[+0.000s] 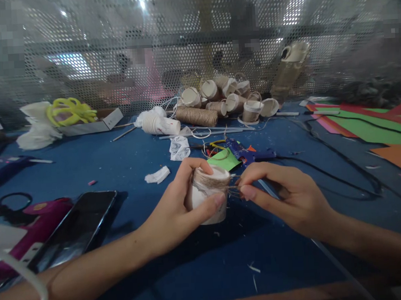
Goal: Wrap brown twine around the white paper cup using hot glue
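Observation:
In the middle of the head view, my left hand (181,202) is wrapped round a white paper cup (213,212), its thumb and fingers on the cup's side. Brown twine (210,180) is wound round the cup's upper part. Close by on the right, my right hand (279,190) pinches the twine's loose strands between thumb and fingers, drawn out from the cup's side. Behind the cup lie a green paper piece (225,160) and a blue glue gun (242,151), its cord running to the right.
Several twine-wrapped cups (233,102) and a twine roll (197,116) are heaped at the back by a perforated metal screen (114,51). Stacked paper cups (160,125) lie beside them. A phone (80,223) rests at left; coloured paper sheets (370,125) lie at right.

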{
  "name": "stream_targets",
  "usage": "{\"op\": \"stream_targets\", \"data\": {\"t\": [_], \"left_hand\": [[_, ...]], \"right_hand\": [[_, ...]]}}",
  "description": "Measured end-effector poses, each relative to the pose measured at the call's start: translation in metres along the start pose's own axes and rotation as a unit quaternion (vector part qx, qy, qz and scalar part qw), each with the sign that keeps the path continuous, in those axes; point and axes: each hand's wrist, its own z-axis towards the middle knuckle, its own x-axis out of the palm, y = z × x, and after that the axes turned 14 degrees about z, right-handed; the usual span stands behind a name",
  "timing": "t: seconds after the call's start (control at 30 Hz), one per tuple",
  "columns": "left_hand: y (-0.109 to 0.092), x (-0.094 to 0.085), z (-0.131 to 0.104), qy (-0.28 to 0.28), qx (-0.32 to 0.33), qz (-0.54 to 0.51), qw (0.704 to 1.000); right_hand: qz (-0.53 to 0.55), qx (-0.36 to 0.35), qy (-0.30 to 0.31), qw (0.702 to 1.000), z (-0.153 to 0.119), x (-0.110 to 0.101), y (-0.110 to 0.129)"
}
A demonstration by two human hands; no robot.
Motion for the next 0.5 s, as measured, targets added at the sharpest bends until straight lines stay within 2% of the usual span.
{"op": "stream_targets", "data": {"t": [0.5], "left_hand": [[0.0013, 0.0018, -0.0025, 0.033, -0.008, -0.094, 0.995]], "right_hand": [[0.019, 0.055, 0.009, 0.998, 0.0006, 0.0032, -0.0024]]}}
